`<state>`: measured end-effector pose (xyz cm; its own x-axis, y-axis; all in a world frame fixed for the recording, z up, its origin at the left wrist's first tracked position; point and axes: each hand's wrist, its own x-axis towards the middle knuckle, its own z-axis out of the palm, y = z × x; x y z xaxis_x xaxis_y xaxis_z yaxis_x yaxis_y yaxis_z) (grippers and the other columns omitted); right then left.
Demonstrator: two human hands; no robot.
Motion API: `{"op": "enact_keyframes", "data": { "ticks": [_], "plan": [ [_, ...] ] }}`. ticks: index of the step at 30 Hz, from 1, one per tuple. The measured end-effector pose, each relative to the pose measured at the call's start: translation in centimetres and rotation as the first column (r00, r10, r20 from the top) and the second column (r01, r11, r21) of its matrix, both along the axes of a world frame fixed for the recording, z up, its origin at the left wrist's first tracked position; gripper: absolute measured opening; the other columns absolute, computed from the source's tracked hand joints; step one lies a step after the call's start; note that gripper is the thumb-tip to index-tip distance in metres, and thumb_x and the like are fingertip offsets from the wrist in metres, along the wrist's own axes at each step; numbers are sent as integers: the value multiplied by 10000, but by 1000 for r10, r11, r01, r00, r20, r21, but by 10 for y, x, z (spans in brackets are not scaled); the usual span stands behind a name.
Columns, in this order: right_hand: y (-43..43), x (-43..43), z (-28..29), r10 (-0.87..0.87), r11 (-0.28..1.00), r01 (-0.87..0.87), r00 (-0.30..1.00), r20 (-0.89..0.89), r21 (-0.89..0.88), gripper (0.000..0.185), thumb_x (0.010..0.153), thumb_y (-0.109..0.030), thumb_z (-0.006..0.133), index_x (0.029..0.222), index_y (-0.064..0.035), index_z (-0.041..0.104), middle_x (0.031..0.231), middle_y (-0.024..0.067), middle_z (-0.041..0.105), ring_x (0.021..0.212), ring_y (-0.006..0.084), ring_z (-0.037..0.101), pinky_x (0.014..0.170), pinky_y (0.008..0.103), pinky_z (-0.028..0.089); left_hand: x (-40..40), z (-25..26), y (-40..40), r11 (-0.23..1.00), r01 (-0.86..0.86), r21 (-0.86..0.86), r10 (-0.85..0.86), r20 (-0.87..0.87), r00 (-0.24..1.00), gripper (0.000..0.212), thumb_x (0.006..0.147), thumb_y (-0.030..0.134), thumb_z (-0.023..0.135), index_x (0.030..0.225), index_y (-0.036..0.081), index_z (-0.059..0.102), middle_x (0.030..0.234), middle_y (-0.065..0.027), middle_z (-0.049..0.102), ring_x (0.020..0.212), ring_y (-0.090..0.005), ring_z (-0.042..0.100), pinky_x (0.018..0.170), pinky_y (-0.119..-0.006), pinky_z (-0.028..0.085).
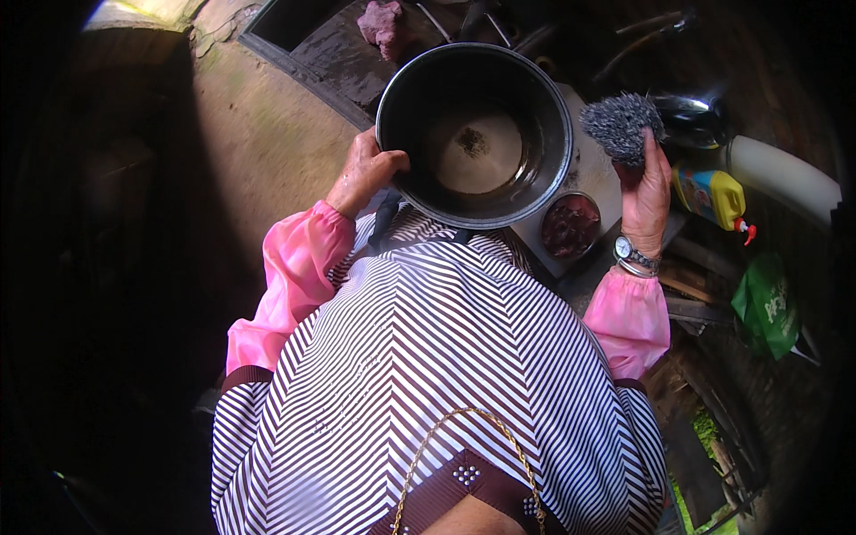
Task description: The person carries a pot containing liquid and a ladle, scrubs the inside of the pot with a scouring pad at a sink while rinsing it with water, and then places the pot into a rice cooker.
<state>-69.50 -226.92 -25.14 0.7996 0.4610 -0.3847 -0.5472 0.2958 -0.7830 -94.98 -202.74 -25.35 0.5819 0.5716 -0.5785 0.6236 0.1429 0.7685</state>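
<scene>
My left hand (364, 172) grips the rim of a dark round pot (408, 100), thumb over the inside edge. The pot tilts so that its inside faces me. Pale, cloudy liquid with dark specks (478, 150) lies at its bottom. Out to the right of the pot, my right hand (643, 190) holds a grey, fuzzy scrubbing pad (618, 124) between thumb and fingers; most of those fingers are hidden behind it. Below and between the two, a round dish of dark red contents (570, 225) rests on a pale slab (528, 235).
A crumpled pink cloth (381, 28) lies on a dark wet surface (338, 57) at the back. To the right are a yellow bottle with a red pump (712, 194), a thick white pipe (779, 174) and a green bag (768, 307). A bare earthen-looking surface (267, 147) spreads left.
</scene>
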Motion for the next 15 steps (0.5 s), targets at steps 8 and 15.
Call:
{"op": "enact_keyframes", "data": {
  "ticks": [8,15],
  "plan": [
    [89,-69,7,676,737,-575,632,380,-356,258,828,-235,676,763,11,633,623,17,577,575,42,468,506,239,389,-10,-10,0,998,-32,46,29,50,998,285,707,45,583,982,-32,592,772,-58,624,664,-136,577,574,-266,475],
    [129,-87,-63,892,300,-546,-130,432,-783,395,761,-329,633,927,29,653,895,230,638,879,359,629,786,429,491,-11,-38,-6,989,-19,148,9,70,998,337,701,73,596,1017,-40,568,788,-75,630,649,-144,597,549,-276,494]
  ]
}}
